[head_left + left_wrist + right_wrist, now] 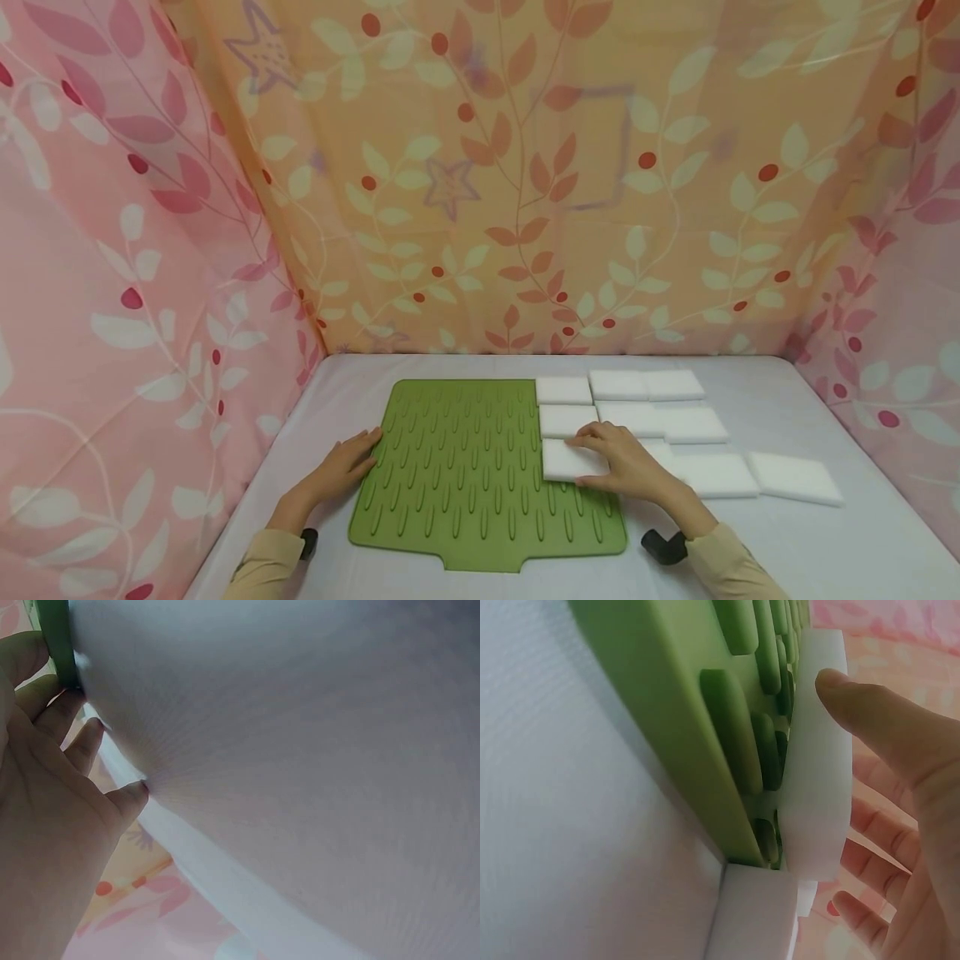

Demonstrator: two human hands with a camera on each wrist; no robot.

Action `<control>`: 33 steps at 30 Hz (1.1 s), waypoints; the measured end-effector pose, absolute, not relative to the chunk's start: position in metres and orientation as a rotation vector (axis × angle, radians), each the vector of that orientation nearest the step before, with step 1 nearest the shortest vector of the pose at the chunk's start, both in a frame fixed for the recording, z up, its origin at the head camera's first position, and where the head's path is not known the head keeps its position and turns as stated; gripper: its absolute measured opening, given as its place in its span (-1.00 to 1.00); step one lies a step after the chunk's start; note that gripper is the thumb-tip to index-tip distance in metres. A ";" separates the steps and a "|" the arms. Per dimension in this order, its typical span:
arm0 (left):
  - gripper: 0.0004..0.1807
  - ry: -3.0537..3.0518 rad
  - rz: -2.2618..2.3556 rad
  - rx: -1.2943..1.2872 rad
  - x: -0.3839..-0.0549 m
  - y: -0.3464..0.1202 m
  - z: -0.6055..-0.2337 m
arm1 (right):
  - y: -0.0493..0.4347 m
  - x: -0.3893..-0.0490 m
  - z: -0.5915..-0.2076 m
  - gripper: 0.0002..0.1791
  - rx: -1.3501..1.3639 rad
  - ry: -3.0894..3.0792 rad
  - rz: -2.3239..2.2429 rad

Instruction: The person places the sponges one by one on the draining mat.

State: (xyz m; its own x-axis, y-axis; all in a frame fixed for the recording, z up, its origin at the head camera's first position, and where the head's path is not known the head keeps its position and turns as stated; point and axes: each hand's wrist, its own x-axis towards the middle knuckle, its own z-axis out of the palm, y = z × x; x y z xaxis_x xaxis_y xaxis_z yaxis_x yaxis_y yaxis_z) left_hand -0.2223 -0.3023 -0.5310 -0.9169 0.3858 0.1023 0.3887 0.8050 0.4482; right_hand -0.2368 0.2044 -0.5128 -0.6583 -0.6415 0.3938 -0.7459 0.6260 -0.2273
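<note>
A green ridged mat (465, 467) lies flat, its short tab toward me. At the mat's left edge my left hand (337, 468) touches the rim; in the left wrist view the fingers (88, 742) are loosely extended by a strip of green. My right hand (626, 467) pinches a white sponge block (564, 461) over the mat's right side, thumb on its near side and fingers on the far one. The right wrist view shows the thumb against the side of this block (817, 772), which sits on the ridges. Two more white sponges (567, 421) lie behind it along the mat's right part.
Several white sponge blocks (690, 423) lie in rows to the right of the mat, with one (797, 478) farthest right. A white cloth (750, 542) covers the table. Floral curtains (525, 250) hang behind and at both sides.
</note>
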 end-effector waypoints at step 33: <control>-0.44 -2.951 -0.722 -0.664 -0.221 -0.301 -0.531 | 0.212 -0.232 -0.514 -0.34 1.050 -2.583 0.535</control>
